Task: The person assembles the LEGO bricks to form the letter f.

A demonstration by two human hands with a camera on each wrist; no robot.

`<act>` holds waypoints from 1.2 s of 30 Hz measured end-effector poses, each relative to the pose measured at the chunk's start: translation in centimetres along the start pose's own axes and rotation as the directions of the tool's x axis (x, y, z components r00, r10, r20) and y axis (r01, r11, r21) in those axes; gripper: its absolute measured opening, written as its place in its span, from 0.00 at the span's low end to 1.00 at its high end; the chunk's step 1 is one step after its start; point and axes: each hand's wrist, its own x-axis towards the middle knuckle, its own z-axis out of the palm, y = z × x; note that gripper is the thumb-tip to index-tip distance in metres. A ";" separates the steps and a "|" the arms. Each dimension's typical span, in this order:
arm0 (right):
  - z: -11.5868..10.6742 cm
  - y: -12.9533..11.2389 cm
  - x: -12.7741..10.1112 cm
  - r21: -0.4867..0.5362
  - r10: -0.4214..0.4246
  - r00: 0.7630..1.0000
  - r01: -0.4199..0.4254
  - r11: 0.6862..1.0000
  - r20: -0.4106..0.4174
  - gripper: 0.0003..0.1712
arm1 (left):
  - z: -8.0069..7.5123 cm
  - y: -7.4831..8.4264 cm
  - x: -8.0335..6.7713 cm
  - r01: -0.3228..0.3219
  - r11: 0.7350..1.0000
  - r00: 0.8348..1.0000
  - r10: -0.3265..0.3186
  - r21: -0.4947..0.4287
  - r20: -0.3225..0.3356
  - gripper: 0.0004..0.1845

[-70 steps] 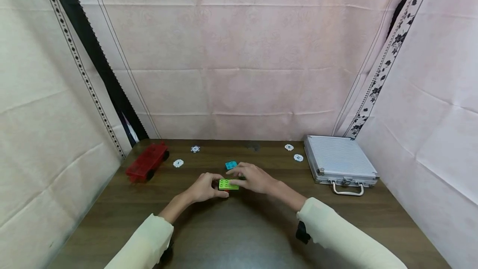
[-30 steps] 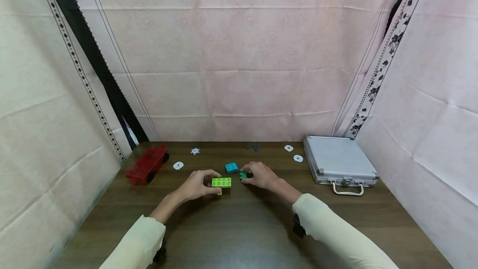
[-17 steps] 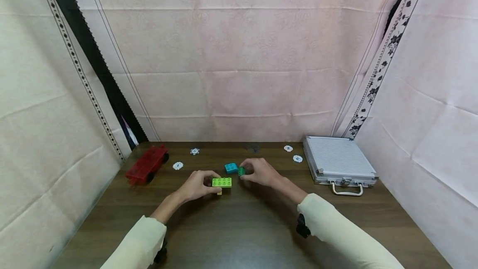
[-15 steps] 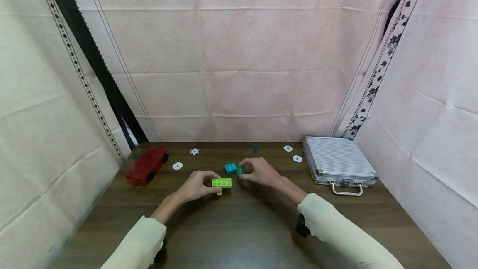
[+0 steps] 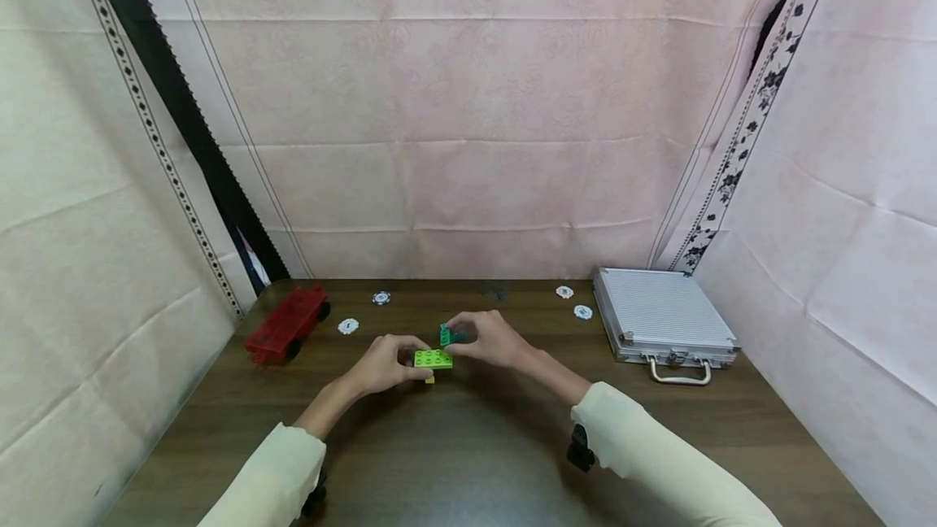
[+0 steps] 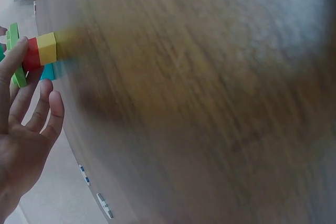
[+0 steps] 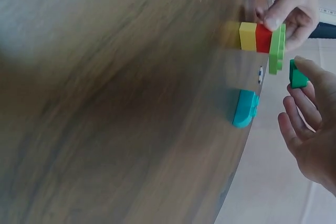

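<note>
My left hand (image 5: 386, 365) grips a small brick stack on the wooden table (image 5: 468, 462). The stack is a yellow brick (image 7: 247, 36), a red brick (image 7: 263, 38) and a lime green plate (image 5: 433, 359) on top. My right hand (image 5: 489, 340) pinches a small dark green brick (image 5: 446, 335) just above the plate's far right corner, apart from it in the right wrist view (image 7: 297, 74). A teal brick (image 7: 244, 109) lies on the table just behind the stack. In the left wrist view the left hand's fingers (image 6: 16, 64) lie against the stack's side.
A red toy wagon (image 5: 287, 320) stands at the table's far left. A closed silver case (image 5: 662, 320) with a handle lies at the far right. Several white chips lie along the back, such as one (image 5: 348, 326) on the left and one (image 5: 582, 312) on the right. Cloth walls enclose the table.
My right hand left the green plate, picked the dark green brick off the table and carried it left and up to above the plate. The left hand kept its hold on the stack.
</note>
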 end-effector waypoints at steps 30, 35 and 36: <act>2.8 -1.0 0.2 -0.064 -0.014 1.000 0.014 0.998 0.007 0.20 | 0.0 0.1 0.1 -0.003 1.000 1.000 0.004 -0.018 0.007 0.16; 2.9 -1.3 0.4 -0.106 -0.014 1.000 0.014 0.994 0.008 0.19 | 0.0 -0.1 0.1 -0.010 1.000 1.000 0.010 -0.018 0.003 0.14; 2.9 -1.3 0.5 -0.114 -0.011 1.000 0.012 0.993 0.010 0.19 | 0.0 -0.1 0.1 -0.010 1.000 1.000 0.010 -0.017 0.003 0.14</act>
